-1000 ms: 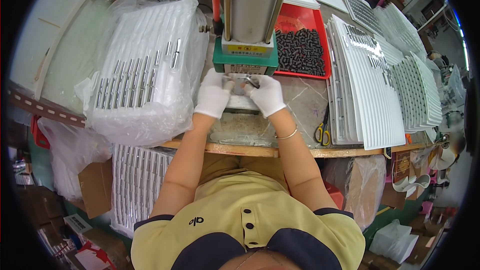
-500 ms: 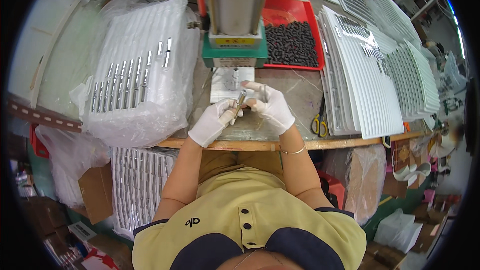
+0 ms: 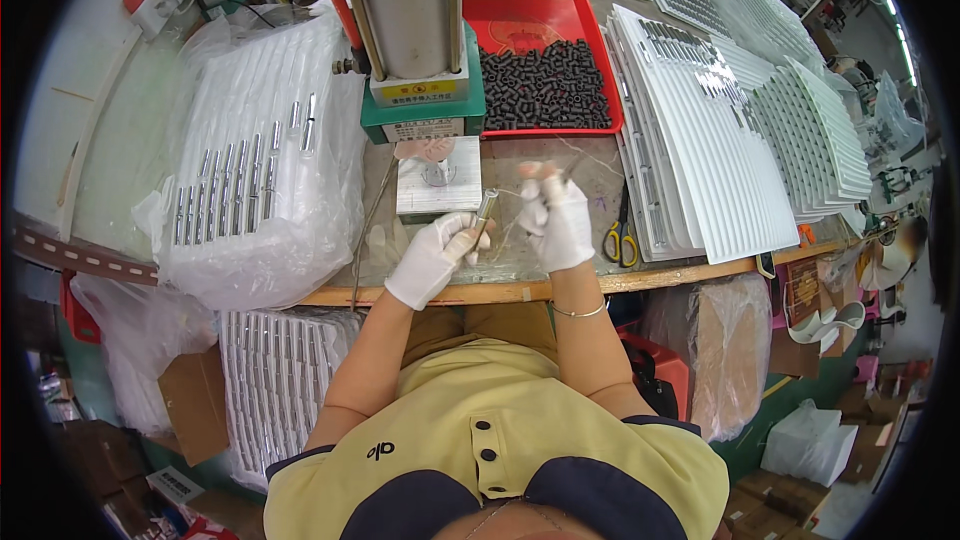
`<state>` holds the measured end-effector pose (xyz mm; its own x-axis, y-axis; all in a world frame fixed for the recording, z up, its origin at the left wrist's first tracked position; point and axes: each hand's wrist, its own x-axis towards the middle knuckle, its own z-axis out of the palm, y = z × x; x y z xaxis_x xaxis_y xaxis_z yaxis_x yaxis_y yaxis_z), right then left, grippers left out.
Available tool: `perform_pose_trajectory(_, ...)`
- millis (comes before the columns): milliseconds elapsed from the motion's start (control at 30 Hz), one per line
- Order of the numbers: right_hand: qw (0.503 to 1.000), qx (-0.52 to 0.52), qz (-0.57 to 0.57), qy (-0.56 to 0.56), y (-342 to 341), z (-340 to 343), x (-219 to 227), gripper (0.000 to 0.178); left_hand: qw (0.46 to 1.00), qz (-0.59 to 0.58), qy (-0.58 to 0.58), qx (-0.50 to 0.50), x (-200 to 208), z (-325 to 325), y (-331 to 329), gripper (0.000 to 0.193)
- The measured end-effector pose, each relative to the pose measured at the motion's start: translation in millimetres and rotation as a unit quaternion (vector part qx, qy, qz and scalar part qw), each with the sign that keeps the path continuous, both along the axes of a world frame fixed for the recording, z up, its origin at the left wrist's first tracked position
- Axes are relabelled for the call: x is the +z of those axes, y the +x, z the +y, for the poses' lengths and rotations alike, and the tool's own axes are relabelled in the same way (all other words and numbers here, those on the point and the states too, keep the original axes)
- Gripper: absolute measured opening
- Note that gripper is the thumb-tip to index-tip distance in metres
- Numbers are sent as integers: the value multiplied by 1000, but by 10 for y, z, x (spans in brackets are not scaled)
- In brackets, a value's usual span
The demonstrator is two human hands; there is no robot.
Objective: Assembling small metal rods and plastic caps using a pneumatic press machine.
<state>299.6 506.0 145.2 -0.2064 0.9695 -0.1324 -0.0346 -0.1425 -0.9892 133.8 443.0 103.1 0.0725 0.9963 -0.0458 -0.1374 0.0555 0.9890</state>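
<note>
Tube of shiny silver metal point(image 3: 486, 208) is pinched between the thumb and fingers of the white-gloved left hand point(image 3: 438, 258); it is tilted, its exposed end pointed away from the body and slightly to the right. The tube is held over the grey worktop point(image 3: 512, 155), near the wooden front edge point(image 3: 500, 292) and just beside the near right corner of a pale rectangular metal block point(image 3: 440, 199). The white-gloved right hand point(image 3: 560, 227) is raised to the right of the tube, apart from it, with its bare fingertips drawn toward one another; whether anything small is pinched there cannot be told, since they are blurred.

Behind the block, a green-and-grey press with a tall metal column point(image 3: 415, 90) is mounted. To the right of the press, short black cylindrical pieces point(image 3: 545, 87) are heaped in a red rectangular plastic tray point(image 3: 614, 115). Black scissors with yellow-rimmed handles point(image 3: 622, 229) are laid to the right of the right hand, beside stacked white ridged sheets point(image 3: 745, 180). On the left, slim silver tubes point(image 3: 240, 177) are lined up in grooves on white foam wrapped in clear plastic point(image 3: 245, 80).
</note>
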Motion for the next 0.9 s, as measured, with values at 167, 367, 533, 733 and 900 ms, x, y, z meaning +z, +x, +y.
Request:
perform_pose_trajectory(167, 898, -67, 382, -208, -185, 3, -39, 59, 982, -37, -131, -133, -69, -17, 48, 27)
perform_pose_trajectory(367, 881, -38, 425, -207, -44, 42, -112, 57, 959, 230, -64, -156, 256, -37, 98, 22)
perform_pose_trajectory(533, 974, -142, 175, 13, 346, 372, -6, 47, 977, -48, -40, -205, 603, -329, -504, 35)
perform_pose_trajectory(733, 885, -111, -408, 192, 726, 828, -483, 30, 940, 257, 93, 206, 1199, -192, -1391, 42)
perform_pose_trajectory(900, 819, -129, -541, 141, 565, 996, -286, 35, 732, 638, -69, 229, 1006, 458, -1758, 42)
